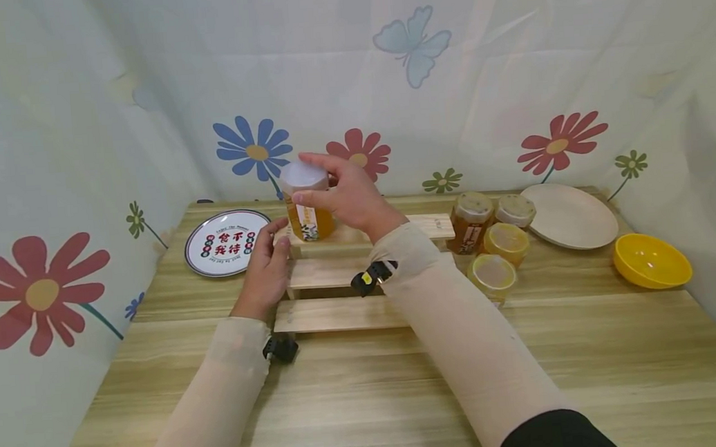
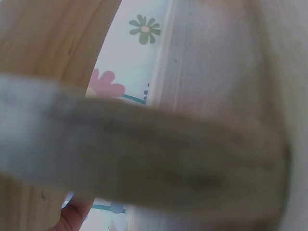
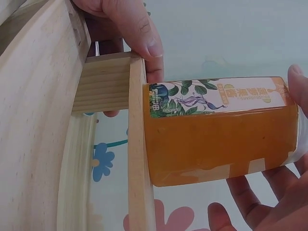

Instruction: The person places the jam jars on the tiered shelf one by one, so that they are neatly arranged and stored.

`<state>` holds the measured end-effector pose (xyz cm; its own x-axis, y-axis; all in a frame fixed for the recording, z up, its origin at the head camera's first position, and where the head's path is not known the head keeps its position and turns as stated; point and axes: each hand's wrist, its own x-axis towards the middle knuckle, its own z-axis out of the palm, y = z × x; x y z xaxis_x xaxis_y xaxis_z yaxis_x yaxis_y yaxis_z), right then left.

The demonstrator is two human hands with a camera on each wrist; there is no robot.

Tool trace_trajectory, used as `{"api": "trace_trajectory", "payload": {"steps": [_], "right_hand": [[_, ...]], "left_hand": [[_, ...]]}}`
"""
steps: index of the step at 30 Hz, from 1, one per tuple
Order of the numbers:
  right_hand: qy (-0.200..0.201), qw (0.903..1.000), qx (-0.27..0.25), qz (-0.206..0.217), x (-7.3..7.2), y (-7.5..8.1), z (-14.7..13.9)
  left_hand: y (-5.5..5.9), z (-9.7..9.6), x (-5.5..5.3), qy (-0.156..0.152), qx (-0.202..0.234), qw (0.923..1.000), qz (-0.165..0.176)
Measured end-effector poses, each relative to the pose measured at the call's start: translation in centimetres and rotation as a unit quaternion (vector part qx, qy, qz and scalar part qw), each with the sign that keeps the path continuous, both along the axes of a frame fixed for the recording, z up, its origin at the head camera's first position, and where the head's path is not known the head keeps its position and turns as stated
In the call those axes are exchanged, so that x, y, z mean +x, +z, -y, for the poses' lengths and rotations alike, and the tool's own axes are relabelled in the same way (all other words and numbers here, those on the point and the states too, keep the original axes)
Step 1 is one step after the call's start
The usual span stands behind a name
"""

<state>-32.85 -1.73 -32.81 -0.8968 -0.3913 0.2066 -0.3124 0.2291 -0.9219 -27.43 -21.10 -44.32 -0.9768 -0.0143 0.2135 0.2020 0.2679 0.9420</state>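
Touching the shelf [image 1: 345,312], the jar [image 1: 306,217] is grasped high by the right grip [image 1: 355,196]. The shelf is held by the left grip [image 1: 264,273], probably for steadiness.

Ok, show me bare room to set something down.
Free: the table in front of the yellow bowl; the bottom wooden step, left of the right sleeve. Crowded: right of the rack, four jars beside the beige plate.

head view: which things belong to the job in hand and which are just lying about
Part of the job:
jar
right hand holding it
wooden rack
left hand gripping it
probably four other jars

Seemingly just lying about:
plate with red lettering
beige plate
yellow bowl
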Motion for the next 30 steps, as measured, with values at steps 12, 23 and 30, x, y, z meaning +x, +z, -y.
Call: {"api": "trace_trajectory", "payload": {"steps": [12,23,30], "right_hand": [[0.003,0.9999,-0.004,0.015,0.0,0.1,-0.1],[0.008,0.9998,-0.001,0.018,0.3,0.5,-0.1],[0.004,0.9998,0.001,0.021,0.5,0.7,-0.1]], "left_hand": [[-1.7,0.6,-1.0,0.003,-0.010,0.9998,-0.019],[-0.8,0.4,-0.6,0.002,-0.008,0.9999,-0.009],[0.3,0.0,0.1,0.001,-0.011,0.9999,0.001]]}}
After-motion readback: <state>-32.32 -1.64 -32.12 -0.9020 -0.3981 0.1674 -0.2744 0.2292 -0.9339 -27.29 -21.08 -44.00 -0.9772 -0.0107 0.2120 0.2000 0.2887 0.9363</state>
